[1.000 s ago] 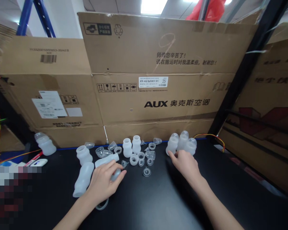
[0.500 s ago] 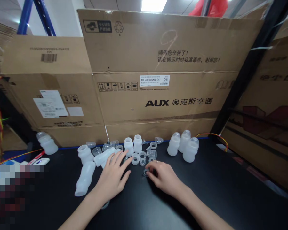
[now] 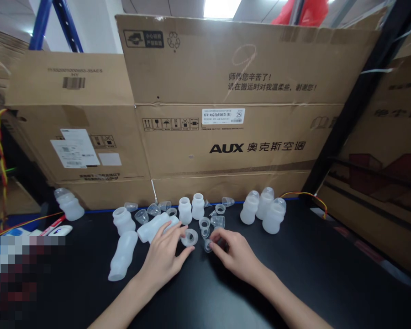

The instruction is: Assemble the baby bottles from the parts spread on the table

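Left hand [image 3: 164,258] pinches a ring [image 3: 189,237], right hand [image 3: 238,256] grips a small cap [image 3: 208,247]; open counter [image 3: 329,274] lies nearer, bottles [image 3: 265,210] and cardboard boxes [image 3: 226,137] wall the back.

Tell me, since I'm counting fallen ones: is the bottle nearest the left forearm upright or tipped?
Tipped. The bottle lies on its side on the black table.

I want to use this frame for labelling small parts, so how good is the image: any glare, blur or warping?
Head view: the ceiling light is blown out; the box edges bow from wide-lens warping; the lower left corner is pixelated; the clear cup at the right hand and the ring at the left hand look soft against the black table.
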`<state>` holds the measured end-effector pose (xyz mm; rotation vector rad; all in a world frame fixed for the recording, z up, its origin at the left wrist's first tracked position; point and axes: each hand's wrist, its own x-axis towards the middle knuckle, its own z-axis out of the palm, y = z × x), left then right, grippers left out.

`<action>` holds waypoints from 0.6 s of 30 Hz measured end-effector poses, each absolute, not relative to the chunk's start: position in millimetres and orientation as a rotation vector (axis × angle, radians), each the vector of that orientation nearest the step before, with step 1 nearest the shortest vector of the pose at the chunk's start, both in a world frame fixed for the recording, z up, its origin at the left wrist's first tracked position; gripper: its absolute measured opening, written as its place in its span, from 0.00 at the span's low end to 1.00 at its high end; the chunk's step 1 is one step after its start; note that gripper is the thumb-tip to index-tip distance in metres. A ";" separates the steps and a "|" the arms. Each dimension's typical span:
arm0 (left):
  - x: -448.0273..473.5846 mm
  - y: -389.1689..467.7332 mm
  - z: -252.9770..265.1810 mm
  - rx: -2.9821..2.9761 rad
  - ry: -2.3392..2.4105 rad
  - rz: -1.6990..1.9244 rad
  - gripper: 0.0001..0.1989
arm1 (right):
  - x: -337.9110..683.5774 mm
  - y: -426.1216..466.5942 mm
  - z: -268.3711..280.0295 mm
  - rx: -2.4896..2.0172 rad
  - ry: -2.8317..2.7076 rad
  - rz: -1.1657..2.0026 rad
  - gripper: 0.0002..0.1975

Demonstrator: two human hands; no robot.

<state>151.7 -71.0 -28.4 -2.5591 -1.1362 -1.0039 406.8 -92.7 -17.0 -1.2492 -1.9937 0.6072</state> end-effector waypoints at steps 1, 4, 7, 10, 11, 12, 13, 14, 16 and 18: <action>150.8 -71.0 -29.3 -2.551 -1.148 -1.036 0.17 | 405.9 -93.5 -16.9 -1.236 -1.979 0.624 0.06; 148.7 -71.0 -31.1 -2.520 -1.187 -1.093 0.24 | 402.9 -94.8 -17.5 -1.189 -1.912 0.680 0.07; 149.5 -73.7 -28.6 -2.471 -1.144 -1.182 0.20 | 398.8 -94.6 -19.3 -1.138 -1.787 0.808 0.11; 153.5 -79.1 -23.2 -2.471 -1.068 -1.253 0.16 | 393.6 -94.6 -21.0 -1.080 -1.654 0.971 0.13; 155.1 -80.9 -21.7 -2.481 -1.048 -1.258 0.17 | 391.8 -95.0 -21.5 -1.057 -1.617 1.021 0.13; 156.7 -82.6 -20.5 -2.487 -1.028 -1.259 0.17 | 389.9 -95.5 -22.0 -1.033 -1.583 1.071 0.14; 158.2 -84.0 -19.8 -2.486 -1.006 -1.257 0.17 | 388.0 -96.3 -22.6 -1.009 -1.551 1.121 0.15; 159.7 -85.3 -19.4 -2.481 -0.976 -1.256 0.17 | 386.2 -97.2 -23.4 -0.986 -1.524 1.167 0.16; 162.4 -87.3 -19.0 -2.474 -0.900 -1.263 0.17 | 382.8 -99.0 -25.7 -0.952 -1.492 1.236 0.16; 164.9 -89.3 -18.1 -2.483 -0.815 -1.277 0.17 | 379.7 -100.7 -28.1 -0.948 -1.499 1.240 0.14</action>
